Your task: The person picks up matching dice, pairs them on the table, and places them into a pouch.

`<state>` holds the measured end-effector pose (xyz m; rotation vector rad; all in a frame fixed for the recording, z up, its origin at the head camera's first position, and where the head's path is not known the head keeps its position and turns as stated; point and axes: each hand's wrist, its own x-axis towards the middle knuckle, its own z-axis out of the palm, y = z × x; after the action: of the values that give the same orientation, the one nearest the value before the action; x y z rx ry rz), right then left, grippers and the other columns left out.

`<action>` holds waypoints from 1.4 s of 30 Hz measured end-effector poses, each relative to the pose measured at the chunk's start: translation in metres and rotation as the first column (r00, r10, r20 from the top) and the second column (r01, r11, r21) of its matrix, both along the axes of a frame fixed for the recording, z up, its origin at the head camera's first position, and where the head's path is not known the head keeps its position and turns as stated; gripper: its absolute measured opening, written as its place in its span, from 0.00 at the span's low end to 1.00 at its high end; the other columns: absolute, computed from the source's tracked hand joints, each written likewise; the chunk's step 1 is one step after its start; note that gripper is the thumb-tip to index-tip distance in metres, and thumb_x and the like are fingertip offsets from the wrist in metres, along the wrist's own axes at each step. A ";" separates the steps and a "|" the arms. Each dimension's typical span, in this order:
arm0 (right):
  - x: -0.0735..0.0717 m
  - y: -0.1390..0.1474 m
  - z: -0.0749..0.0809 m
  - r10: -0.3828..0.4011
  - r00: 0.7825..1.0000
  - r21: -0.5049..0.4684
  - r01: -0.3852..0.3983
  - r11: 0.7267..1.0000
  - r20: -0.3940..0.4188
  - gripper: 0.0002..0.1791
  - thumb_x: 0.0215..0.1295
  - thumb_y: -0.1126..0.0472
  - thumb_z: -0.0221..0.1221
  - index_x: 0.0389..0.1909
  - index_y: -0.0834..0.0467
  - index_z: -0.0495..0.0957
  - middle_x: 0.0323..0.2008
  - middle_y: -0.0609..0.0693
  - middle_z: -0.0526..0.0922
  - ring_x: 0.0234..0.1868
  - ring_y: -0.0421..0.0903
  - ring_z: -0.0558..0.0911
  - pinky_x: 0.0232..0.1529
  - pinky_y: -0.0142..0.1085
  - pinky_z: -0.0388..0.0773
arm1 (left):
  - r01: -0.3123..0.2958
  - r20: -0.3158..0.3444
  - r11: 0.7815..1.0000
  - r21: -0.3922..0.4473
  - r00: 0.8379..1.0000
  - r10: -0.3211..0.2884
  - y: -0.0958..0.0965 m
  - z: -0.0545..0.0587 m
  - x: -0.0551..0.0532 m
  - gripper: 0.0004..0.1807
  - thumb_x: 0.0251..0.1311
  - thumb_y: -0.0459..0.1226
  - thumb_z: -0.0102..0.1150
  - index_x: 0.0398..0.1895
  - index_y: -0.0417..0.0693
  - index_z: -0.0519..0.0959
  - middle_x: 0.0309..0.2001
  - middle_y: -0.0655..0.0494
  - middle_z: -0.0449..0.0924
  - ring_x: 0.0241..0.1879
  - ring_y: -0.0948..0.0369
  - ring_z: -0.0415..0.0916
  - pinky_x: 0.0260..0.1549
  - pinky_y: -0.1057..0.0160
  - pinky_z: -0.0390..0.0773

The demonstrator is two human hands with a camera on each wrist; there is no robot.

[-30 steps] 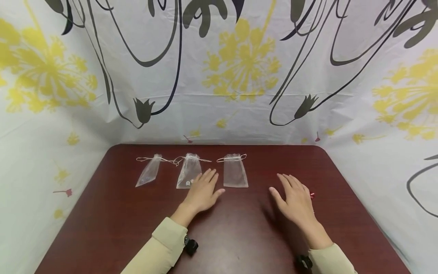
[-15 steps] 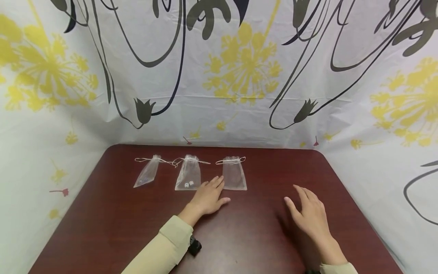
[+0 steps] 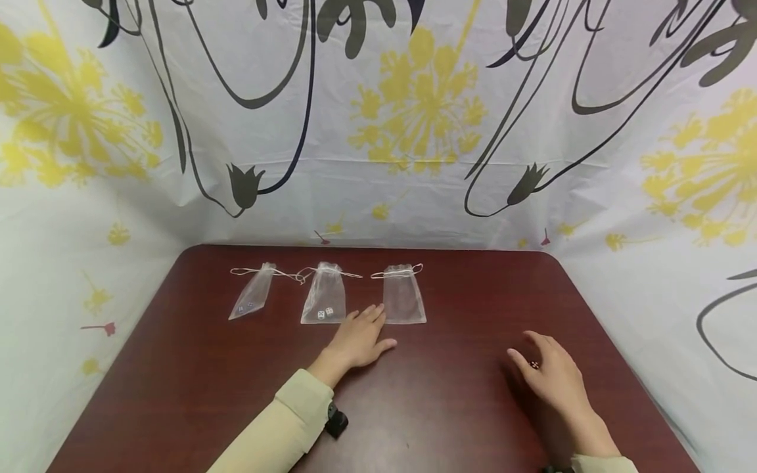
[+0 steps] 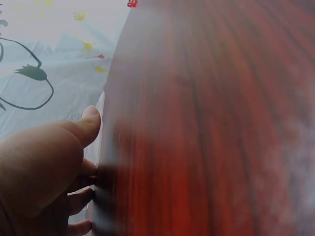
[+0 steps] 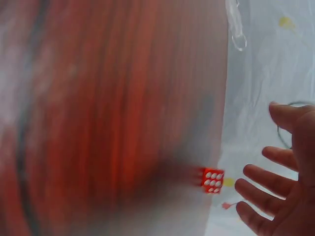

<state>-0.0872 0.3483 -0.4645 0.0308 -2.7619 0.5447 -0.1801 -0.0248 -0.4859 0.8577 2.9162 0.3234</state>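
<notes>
My left hand lies flat with straight fingers, fingertips at the lower left edge of the right-hand drawstring pouch. That pouch is sheer white, and no dice show inside. Beside it, the middle pouch contains two white dice. My right hand hovers over the table's right side, fingers relaxed and thumb spread. Between its thumb and fingers a bit of a red die shows; in the right wrist view this die sits just off the fingertips, its white pips facing the camera.
A third pouch, narrower and slanted, lies at the left with small bluish dice in it. White drawstrings extend from the pouch tops. The dark red table ends at a patterned curtain behind and on both sides.
My left hand has slid right, from the middle pouch's corner to the right-hand pouch's edge. My right hand has moved right and closer to me, and the red die now shows inside its grasp opening.
</notes>
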 end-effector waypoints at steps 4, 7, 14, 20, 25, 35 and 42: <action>0.000 0.011 -0.007 0.020 0.999 -0.003 -0.020 1.000 0.050 0.28 0.62 0.48 0.70 0.54 0.65 0.80 0.46 0.63 0.84 0.43 0.60 0.83 0.40 0.60 0.77 | -0.007 0.017 1.000 -0.004 1.000 0.007 0.000 -0.001 0.001 0.40 0.72 0.61 0.47 0.76 0.43 0.64 0.78 0.50 0.57 0.77 0.53 0.54 0.72 0.46 0.58; 0.000 0.017 -0.012 0.035 0.995 -0.001 -0.035 0.999 0.093 0.27 0.60 0.49 0.72 0.51 0.65 0.82 0.41 0.60 0.86 0.39 0.57 0.84 0.39 0.57 0.79 | -0.006 0.026 1.000 -0.004 1.000 0.006 -0.001 -0.002 0.001 0.40 0.72 0.61 0.47 0.76 0.44 0.64 0.78 0.50 0.57 0.77 0.53 0.54 0.72 0.46 0.58; -0.001 0.027 -0.021 0.031 0.992 0.017 -0.033 0.999 0.118 0.20 0.58 0.53 0.74 0.41 0.65 0.84 0.36 0.57 0.84 0.35 0.55 0.83 0.34 0.54 0.79 | -0.001 0.031 1.000 0.004 1.000 0.001 -0.003 -0.005 0.003 0.41 0.72 0.62 0.47 0.76 0.44 0.63 0.78 0.50 0.57 0.77 0.53 0.53 0.72 0.46 0.58; -0.004 0.029 -0.024 0.037 0.995 0.022 -0.039 0.999 0.091 0.14 0.57 0.57 0.74 0.38 0.61 0.87 0.38 0.58 0.85 0.34 0.53 0.84 0.30 0.50 0.79 | 0.003 0.035 1.000 0.014 0.999 -0.003 -0.003 -0.003 0.004 0.41 0.71 0.62 0.49 0.76 0.43 0.63 0.78 0.49 0.57 0.77 0.53 0.53 0.73 0.46 0.58; -0.005 0.030 -0.023 0.033 0.995 0.024 -0.036 0.999 0.091 0.10 0.57 0.59 0.74 0.36 0.60 0.87 0.37 0.58 0.84 0.32 0.49 0.81 0.28 0.45 0.77 | 0.007 0.038 0.999 0.037 0.999 -0.008 -0.003 0.000 0.003 0.42 0.71 0.61 0.51 0.76 0.42 0.64 0.78 0.48 0.57 0.77 0.52 0.54 0.73 0.45 0.57; -0.003 0.029 -0.022 0.085 0.996 0.021 -0.085 0.996 -0.018 0.09 0.52 0.64 0.75 0.31 0.59 0.85 0.22 0.43 0.73 0.23 0.37 0.70 0.23 0.35 0.67 | 0.007 0.038 0.999 0.048 0.999 -0.009 -0.002 -0.001 0.001 0.42 0.70 0.61 0.52 0.76 0.41 0.63 0.78 0.48 0.56 0.77 0.52 0.53 0.73 0.45 0.56; -0.009 0.021 -0.015 0.163 0.982 0.063 -0.158 0.985 -0.093 0.11 0.49 0.64 0.77 0.31 0.57 0.84 0.22 0.41 0.71 0.22 0.35 0.68 0.22 0.34 0.65 | 0.008 0.036 0.999 0.054 0.999 -0.010 -0.003 0.000 0.001 0.42 0.70 0.60 0.52 0.76 0.41 0.63 0.78 0.48 0.57 0.77 0.51 0.53 0.73 0.45 0.56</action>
<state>-0.0958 0.3693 -0.4800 0.2881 -2.6926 0.4924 -0.1794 -0.0274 -0.4861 0.8618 2.8818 0.4140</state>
